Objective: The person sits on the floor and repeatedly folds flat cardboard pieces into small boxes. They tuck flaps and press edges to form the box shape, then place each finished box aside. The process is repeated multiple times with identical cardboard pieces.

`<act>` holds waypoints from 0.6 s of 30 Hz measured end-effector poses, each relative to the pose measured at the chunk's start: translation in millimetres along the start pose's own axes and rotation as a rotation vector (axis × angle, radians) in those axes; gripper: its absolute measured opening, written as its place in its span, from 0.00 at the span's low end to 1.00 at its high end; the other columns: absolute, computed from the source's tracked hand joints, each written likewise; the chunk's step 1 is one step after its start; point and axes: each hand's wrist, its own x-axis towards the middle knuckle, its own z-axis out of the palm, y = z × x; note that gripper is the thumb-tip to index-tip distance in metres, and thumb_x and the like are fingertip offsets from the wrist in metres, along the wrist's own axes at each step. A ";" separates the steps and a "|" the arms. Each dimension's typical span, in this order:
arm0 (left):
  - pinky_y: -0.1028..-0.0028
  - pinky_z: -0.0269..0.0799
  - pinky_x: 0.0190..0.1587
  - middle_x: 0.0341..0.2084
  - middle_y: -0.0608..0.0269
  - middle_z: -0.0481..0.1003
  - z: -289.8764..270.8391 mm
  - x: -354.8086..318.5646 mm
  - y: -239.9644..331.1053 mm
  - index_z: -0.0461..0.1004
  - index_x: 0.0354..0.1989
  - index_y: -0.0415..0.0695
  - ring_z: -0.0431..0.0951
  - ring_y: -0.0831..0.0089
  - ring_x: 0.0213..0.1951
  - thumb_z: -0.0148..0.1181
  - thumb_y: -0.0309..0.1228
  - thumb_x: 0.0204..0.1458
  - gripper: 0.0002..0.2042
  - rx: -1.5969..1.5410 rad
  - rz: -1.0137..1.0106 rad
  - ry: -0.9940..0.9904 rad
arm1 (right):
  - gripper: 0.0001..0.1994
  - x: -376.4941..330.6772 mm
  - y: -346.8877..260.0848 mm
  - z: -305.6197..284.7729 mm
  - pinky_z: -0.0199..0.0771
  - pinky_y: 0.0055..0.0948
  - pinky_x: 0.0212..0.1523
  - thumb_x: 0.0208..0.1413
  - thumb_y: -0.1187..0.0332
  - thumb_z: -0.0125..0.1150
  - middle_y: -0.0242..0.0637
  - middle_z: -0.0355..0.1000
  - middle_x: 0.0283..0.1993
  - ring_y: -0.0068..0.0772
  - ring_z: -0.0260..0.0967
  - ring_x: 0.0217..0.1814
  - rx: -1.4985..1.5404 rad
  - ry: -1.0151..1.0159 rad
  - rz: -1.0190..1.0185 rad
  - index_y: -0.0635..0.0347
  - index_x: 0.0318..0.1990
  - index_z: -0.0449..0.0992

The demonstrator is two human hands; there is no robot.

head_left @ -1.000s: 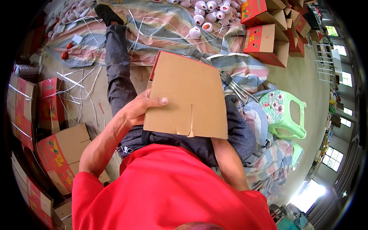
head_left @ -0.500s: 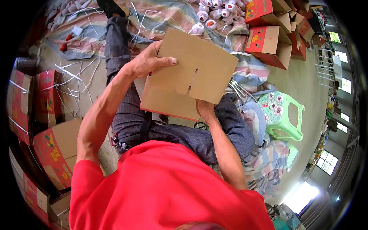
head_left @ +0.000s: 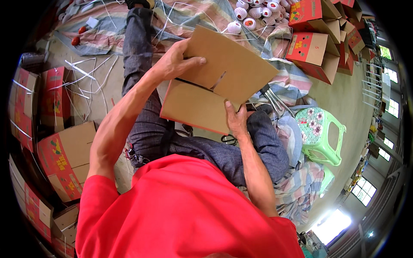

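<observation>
Above my lap I hold a brown cardboard box [head_left: 195, 103] with red along its lower edge. Its upper flap [head_left: 232, 60] stands tilted, and a narrow slot runs through the flap near its lower edge. My left hand [head_left: 178, 62] grips the flap's left side, thumb across the face and fingers behind. On the lower right, my right hand [head_left: 236, 120] has its thumb on the cardboard near the fold; its other fingers are partly hidden. Black-handled scissors [head_left: 229, 139] lie just below the box, beside my right wrist.
Open red and brown cartons [head_left: 313, 56] stand at the far right, more cartons [head_left: 69, 159] at the left. Net-wrapped fruit [head_left: 254, 15] lies on a striped tarpaulin [head_left: 112, 34]. A green stool [head_left: 320, 135] is on my right; loose white straps [head_left: 88, 81] litter the floor at left.
My right hand has come up from beneath the box, and its thumb now shows on the front. The upper flap has opened farther from the lower panel. The view has shifted slightly.
</observation>
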 end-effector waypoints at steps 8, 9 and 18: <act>0.70 0.76 0.54 0.47 0.61 0.82 0.4 -15.8 -2.5 0.75 0.57 0.34 0.79 0.77 0.48 0.69 0.30 0.59 0.20 -0.016 -0.028 0.057 | 0.32 -0.9 1.6 0.1 0.64 0.40 0.69 0.63 0.58 0.68 0.50 0.71 0.63 0.43 0.67 0.68 -0.008 -0.020 -0.028 0.69 0.68 0.65; 0.69 0.76 0.55 0.47 0.61 0.82 -0.3 -14.7 -1.7 0.75 0.57 0.34 0.78 0.77 0.49 0.69 0.31 0.60 0.20 -0.002 -0.025 0.037 | 0.33 -0.3 2.7 1.1 0.63 0.40 0.69 0.63 0.58 0.68 0.50 0.71 0.64 0.44 0.67 0.68 -0.023 -0.016 -0.058 0.69 0.68 0.65; 0.66 0.75 0.55 0.48 0.54 0.82 -6.9 -11.3 -3.5 0.75 0.58 0.34 0.80 0.70 0.49 0.68 0.34 0.61 0.21 0.012 0.035 0.027 | 0.33 33.8 -46.6 -39.6 0.65 0.42 0.69 0.56 0.56 0.76 0.50 0.72 0.62 0.44 0.67 0.68 -0.412 -0.058 -0.252 0.68 0.63 0.71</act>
